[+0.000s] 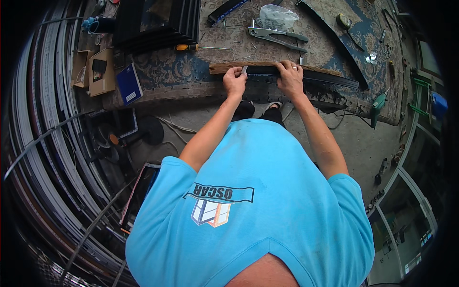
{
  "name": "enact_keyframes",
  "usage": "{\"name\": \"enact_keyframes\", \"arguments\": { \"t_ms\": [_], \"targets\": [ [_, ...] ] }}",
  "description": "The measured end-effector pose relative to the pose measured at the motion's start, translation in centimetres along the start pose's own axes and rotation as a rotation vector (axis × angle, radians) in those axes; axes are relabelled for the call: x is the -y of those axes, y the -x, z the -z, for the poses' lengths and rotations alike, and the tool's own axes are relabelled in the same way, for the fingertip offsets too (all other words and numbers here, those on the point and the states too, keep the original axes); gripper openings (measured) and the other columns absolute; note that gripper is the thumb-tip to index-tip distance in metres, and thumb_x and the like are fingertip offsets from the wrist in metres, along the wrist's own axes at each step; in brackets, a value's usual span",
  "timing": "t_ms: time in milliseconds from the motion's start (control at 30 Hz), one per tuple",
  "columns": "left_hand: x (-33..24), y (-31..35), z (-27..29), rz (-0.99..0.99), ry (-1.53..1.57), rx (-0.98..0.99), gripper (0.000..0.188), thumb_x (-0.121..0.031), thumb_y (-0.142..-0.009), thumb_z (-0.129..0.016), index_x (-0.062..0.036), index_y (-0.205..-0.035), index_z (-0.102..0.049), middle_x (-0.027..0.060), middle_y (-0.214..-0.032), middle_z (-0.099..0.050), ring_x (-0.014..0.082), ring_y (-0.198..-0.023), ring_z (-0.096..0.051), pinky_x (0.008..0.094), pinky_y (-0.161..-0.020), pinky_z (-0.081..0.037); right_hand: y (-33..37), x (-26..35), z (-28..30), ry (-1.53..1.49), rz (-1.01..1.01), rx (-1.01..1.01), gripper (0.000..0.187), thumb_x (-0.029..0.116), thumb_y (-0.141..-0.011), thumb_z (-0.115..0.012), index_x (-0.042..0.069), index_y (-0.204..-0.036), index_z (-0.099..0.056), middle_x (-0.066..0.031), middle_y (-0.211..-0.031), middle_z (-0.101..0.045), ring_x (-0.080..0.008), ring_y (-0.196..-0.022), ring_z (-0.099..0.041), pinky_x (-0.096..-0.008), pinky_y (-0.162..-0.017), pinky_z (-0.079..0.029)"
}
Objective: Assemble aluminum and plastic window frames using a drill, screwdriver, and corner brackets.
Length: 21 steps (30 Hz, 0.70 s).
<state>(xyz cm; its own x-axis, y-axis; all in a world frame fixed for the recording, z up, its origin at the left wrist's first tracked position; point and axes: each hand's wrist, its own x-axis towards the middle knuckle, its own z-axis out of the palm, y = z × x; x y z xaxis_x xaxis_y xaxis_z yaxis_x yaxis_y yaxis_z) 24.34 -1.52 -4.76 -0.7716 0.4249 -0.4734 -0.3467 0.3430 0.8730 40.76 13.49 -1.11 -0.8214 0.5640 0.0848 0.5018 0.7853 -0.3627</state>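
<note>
Between the fingertips of my left hand [234, 82] is a small light-grey metal piece [245, 70], pinched at the near side of the table. A long black profile [330, 78] lies along the table's front edge, with a rough wooden strip [220, 67] right behind it. My right hand [290, 81] is closed over the profile and the strip, its fingers bent over the top and a ring on one of them. The underside of that grip is hidden.
On the carpet-covered table [167, 71] are a long-handled hand riveter [277, 36], a plastic bag [278, 18], a screwdriver [189, 47], a tape measure [343, 21], another black profile [334, 40] and stacked black frames [190, 28]. A green drill [379, 104] hangs at the right edge. Long profiles [43, 115] fill the left.
</note>
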Motion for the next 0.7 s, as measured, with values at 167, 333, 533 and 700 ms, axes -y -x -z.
{"name": "enact_keyframes", "arguments": {
  "t_ms": [167, 333, 533, 700],
  "targets": [
    [-2.7, 0.0, 0.9, 0.107, -0.171, 0.146, 0.033, -0.026, -0.089, -0.084, 0.0008, -0.108, -0.077, 0.0017, -0.086, -0.072, 0.0088, -0.078, -0.066, 0.0249, -0.066, -0.053, 0.5, -0.1, -0.2, -0.013, -0.040, 0.035, 0.058, 0.005, -0.073, -0.070, 0.015, -0.131, -0.065, -0.0068, -0.128, -0.061, -0.0286, -0.130, -0.054, -0.0484, -0.111, -0.036],
    [-3.0, -1.4, 1.9, -0.050, -0.386, 0.189, 0.035, -0.031, -0.091, -0.084, 0.0003, -0.106, -0.079, 0.0019, -0.086, -0.073, 0.0089, -0.077, -0.066, 0.0251, -0.066, -0.053, 0.2, 0.1, -0.4, 0.034, 0.006, -0.020, 0.051, 0.005, -0.076, -0.069, 0.015, -0.126, -0.066, -0.0060, -0.126, -0.061, -0.0272, -0.128, -0.055, -0.0482, -0.107, -0.036],
    [-3.0, -1.1, 2.1, 0.194, -0.016, 0.215, 0.036, -0.018, -0.095, -0.079, 0.0076, -0.119, -0.073, 0.0087, -0.100, -0.076, 0.0134, -0.087, -0.072, 0.0255, -0.073, -0.058, 0.0, 0.4, -0.4, 0.053, -0.030, 0.028, 0.047, 0.005, -0.078, -0.069, 0.014, -0.124, -0.066, -0.0082, -0.123, -0.061, -0.0283, -0.127, -0.057, -0.0494, -0.107, -0.037],
    [-3.1, -1.7, 2.3, 0.049, -0.313, 0.324, 0.034, -0.010, -0.096, -0.075, 0.0073, -0.124, -0.070, 0.0115, -0.102, -0.075, 0.0184, -0.088, -0.074, 0.0324, -0.081, -0.062, 0.1, 0.8, -0.4, 0.056, -0.035, 0.008, 0.045, 0.005, -0.079, -0.069, 0.013, -0.124, -0.066, -0.0087, -0.122, -0.062, -0.0292, -0.125, -0.057, -0.0505, -0.108, -0.037]
  ]
}}
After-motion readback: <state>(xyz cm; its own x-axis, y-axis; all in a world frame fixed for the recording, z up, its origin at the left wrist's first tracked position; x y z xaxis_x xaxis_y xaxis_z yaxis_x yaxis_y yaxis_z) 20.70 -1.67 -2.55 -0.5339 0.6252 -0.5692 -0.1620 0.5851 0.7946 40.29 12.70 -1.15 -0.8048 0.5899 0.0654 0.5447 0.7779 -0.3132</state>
